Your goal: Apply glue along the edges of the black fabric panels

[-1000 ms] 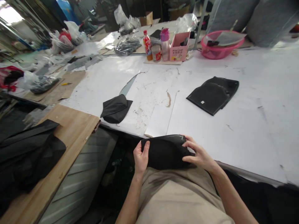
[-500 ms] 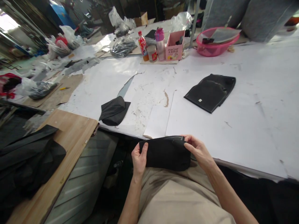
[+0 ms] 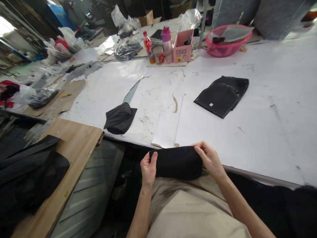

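Observation:
I hold a folded black fabric piece (image 3: pixel 177 162) over my lap, just below the near edge of the white table (image 3: pixel 247 138). My left hand (image 3: pixel 148 169) grips its left end with the thumb on top. My right hand (image 3: pixel 209 158) pinches its upper right corner. A second black fabric piece (image 3: pixel 119 118) lies on the table to the left. A flat stack of black pieces (image 3: pixel 221 95) with a small white tag lies farther off to the right.
A wooden board (image 3: pixel 71 145) with dark fabric (image 3: pixel 29 172) on it sits at the left. At the back stand a red bottle (image 3: pixel 149 48), a pink bottle (image 3: pixel 167 44), a pink box (image 3: pixel 183 51) and a pink basin (image 3: pixel 226 41). Plastic bags (image 3: pixel 127 49) clutter the far left.
The fabric piece has been turned a little in my hands, and its glossy edge no longer shows. My right hand has shifted to the upper right corner.

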Available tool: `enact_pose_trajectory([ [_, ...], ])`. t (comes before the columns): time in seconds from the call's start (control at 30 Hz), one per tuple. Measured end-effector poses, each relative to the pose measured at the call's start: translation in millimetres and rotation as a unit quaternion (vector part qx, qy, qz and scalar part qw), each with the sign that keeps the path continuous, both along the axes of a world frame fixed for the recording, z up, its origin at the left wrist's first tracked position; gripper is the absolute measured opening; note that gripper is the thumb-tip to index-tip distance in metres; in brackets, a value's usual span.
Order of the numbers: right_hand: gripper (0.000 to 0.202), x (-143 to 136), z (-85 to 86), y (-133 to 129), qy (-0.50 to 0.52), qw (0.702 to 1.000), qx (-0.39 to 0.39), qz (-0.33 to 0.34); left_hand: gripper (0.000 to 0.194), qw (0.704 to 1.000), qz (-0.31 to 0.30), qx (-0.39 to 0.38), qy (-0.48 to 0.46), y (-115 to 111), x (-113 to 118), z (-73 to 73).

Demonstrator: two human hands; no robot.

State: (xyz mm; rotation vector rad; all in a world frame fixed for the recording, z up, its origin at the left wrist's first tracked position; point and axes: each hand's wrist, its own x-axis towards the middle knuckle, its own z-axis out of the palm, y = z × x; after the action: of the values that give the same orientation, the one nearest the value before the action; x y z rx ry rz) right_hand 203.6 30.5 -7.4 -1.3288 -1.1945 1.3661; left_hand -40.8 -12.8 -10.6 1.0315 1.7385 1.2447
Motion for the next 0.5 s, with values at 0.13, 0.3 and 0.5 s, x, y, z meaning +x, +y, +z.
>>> enact_pose_trajectory([
  [0.13,0.035,-0.1,-0.3,0.2,-0.012,1.0,0.013,-0.007,0.035,1.0,0.007,0.005,-0.004,-0.3,-0.9,-1.3],
  [0.3,0.034,-0.1,-2.6,-0.1,-0.031,0.999,0.02,-0.016,0.034,1.0,0.013,0.008,-0.012,-1.2,-1.2,-3.1],
  [0.5,0.033,-2.5,-4.1,0.1,-0.04,0.997,0.044,-0.039,0.038,1.0,0.015,0.014,-0.02,-2.4,-1.6,-3.8],
])
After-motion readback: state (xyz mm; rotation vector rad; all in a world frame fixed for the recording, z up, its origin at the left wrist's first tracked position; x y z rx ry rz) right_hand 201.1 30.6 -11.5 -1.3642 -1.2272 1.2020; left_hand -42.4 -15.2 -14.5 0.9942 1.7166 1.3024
